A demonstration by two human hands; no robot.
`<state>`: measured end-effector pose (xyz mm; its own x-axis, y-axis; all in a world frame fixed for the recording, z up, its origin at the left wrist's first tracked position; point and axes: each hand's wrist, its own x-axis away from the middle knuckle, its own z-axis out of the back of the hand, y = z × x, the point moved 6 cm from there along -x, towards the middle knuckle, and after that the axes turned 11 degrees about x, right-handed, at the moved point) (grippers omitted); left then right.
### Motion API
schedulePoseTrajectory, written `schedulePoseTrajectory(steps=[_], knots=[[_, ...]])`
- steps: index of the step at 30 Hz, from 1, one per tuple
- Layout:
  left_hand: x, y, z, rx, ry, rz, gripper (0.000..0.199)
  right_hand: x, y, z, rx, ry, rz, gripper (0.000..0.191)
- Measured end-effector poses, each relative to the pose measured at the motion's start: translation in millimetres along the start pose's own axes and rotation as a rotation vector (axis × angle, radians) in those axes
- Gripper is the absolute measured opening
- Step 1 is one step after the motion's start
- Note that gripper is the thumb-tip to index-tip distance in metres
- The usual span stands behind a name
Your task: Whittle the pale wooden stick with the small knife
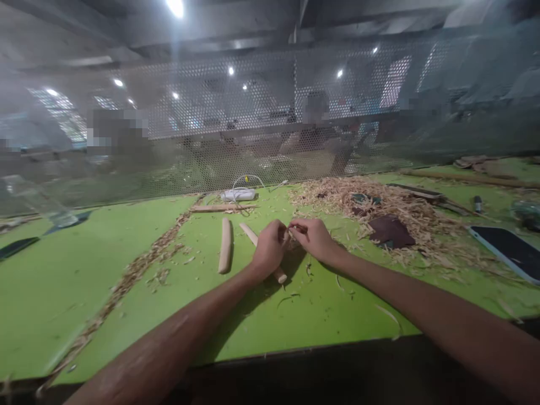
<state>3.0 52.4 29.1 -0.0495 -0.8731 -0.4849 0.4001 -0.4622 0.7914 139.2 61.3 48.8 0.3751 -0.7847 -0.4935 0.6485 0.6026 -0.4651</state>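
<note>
A thin sliver of wood, seemingly a shaving, is pinched between both hands above the green table. The left hand curls closed on one end, over a carved wooden stick; the right hand nips the other. Forearms converge. A second stick lies beside, shavings pile beyond.

No text, label, brand or number can be read anywhere. The phone at the right shows a dark screen. The white charger bears no legible marking.
</note>
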Motion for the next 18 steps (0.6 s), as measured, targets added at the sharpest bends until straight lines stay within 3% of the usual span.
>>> schedulePoseTrajectory(steps=[10,18], knots=[[-0.2,-2.6,-0.4,0.033,-0.008,-0.033,0.020,-1.5,0.5,3.3,-0.037,-0.029,-0.029,0.019],[1.2,-4.5,-0.5,0.062,-0.006,-0.037,0.015,-2.9,-2.2,4.2,-0.024,-0.041,-0.039,0.020]])
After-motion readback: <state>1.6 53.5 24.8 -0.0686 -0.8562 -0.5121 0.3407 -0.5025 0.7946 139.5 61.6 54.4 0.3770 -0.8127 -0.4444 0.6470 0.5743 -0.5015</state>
